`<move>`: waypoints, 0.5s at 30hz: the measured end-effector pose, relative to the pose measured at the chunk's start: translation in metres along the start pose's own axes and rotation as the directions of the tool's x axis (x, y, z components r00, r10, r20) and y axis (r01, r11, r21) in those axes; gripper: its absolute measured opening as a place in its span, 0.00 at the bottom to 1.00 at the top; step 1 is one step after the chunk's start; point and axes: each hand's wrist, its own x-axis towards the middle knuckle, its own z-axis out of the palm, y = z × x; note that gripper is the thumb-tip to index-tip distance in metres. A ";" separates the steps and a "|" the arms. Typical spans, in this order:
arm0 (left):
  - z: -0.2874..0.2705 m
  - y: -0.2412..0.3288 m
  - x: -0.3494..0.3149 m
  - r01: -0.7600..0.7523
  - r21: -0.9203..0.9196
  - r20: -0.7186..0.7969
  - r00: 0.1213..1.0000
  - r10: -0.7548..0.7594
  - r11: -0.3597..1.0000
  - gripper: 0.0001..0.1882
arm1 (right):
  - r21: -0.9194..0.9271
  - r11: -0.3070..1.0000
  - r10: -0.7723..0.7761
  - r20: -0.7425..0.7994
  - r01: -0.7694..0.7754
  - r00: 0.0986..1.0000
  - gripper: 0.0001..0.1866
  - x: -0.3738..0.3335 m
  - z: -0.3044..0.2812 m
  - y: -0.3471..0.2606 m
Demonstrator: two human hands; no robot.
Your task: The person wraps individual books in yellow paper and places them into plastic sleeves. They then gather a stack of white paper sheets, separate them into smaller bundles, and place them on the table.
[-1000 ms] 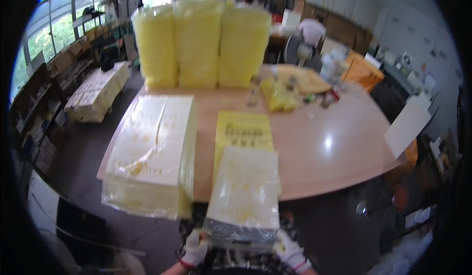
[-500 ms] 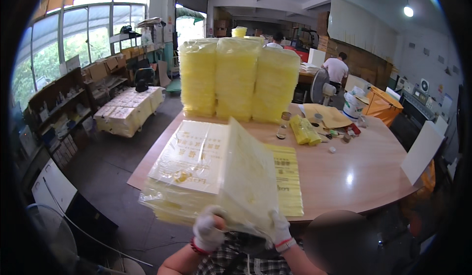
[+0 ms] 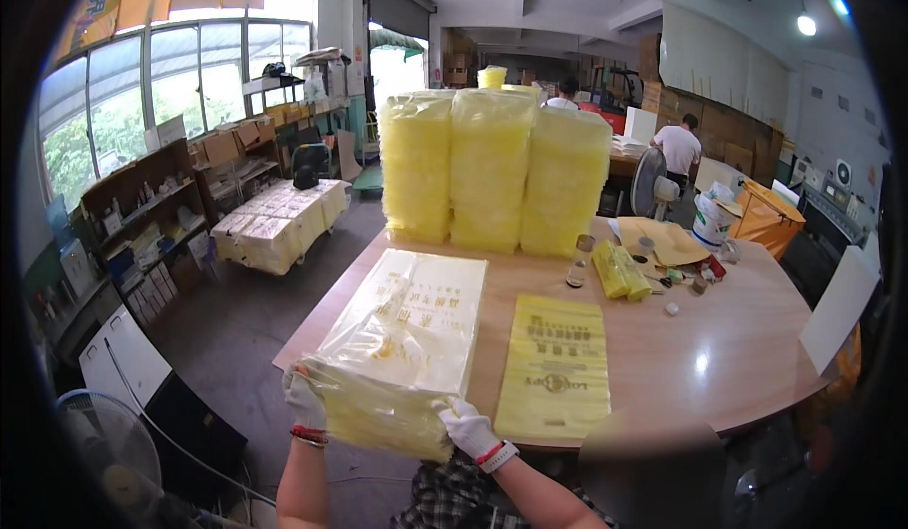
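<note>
A cream, gold-printed packet (image 3: 407, 307) lies flat on a pile near the table's left front edge. It sits in a clear yellowish plastic bag (image 3: 378, 401), whose loose, crinkled end droops over the front edge. My left hand (image 3: 305, 398), in a white glove, grips the left corner of that end. Gloved too, my right hand (image 3: 463, 427) pinches the right corner, fingers closed on the film. Right of the pile, a flat yellow printed bag (image 3: 553, 364) lies alone on the table.
Tall stacks of yellow bags (image 3: 487, 170) rise at the table's back. A folded yellow bundle (image 3: 621, 272), a tape roll (image 3: 575, 274), scissors (image 3: 665, 282) and a white bucket (image 3: 714, 217) are further right. One co-worker (image 3: 677, 146) sits beyond a standing fan (image 3: 653, 184).
The packet that leaned upright over the pile now lies flat on it. My hands have moved apart, to the two corners of the bag's near end. The view has shifted.
</note>
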 end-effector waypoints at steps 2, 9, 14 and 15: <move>0.001 -0.007 -0.001 0.050 -0.001 -0.032 0.998 -0.050 0.999 0.09 | 0.080 0.997 0.011 -0.006 -0.011 1.000 0.21 0.001 -0.003 0.004; -0.033 -0.030 -0.045 0.051 0.134 -0.244 0.970 -0.017 0.990 0.09 | 0.094 0.993 -0.094 0.279 0.070 0.956 0.21 -0.034 -0.002 0.083; -0.102 -0.114 -0.149 0.406 0.170 -0.420 0.854 -0.307 0.898 0.08 | 0.096 0.916 0.323 0.396 -0.389 0.860 0.16 -0.089 -0.076 0.247; -0.110 -0.120 -0.184 0.518 0.372 -0.338 0.848 -0.408 0.770 0.09 | 0.167 0.884 0.409 0.181 -0.437 0.895 0.18 -0.115 -0.091 0.240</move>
